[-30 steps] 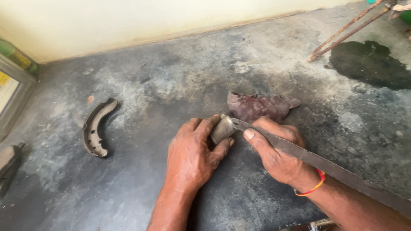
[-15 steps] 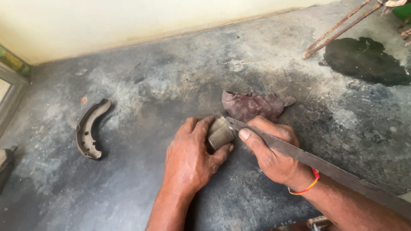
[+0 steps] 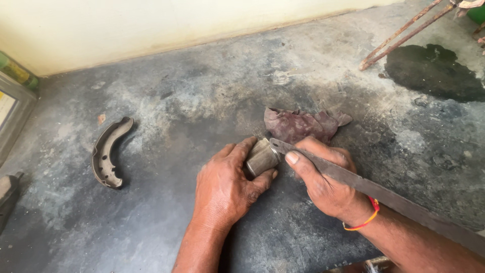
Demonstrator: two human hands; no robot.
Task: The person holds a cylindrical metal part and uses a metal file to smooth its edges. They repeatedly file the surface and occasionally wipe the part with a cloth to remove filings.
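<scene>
My left hand (image 3: pixel 227 187) grips a short grey metal cylinder (image 3: pixel 261 157) against the dark concrete floor (image 3: pixel 202 101). My right hand (image 3: pixel 323 177) holds a long flat metal blade (image 3: pixel 384 194); its tip rests on the cylinder's top edge, with my forefinger pressed along it. The blade runs back over my right forearm toward the lower right corner. A red thread band sits on my right wrist.
A crumpled maroon rag (image 3: pixel 303 124) lies just behind my hands. A curved brake shoe (image 3: pixel 107 151) lies to the left. Rusty rods (image 3: pixel 404 33) and a dark wet patch (image 3: pixel 434 71) are at the far right. A pale wall (image 3: pixel 177 25) borders the floor.
The view has shifted slightly. Both hands keep their grip, and the blade tip stays on the cylinder with only a small movement.
</scene>
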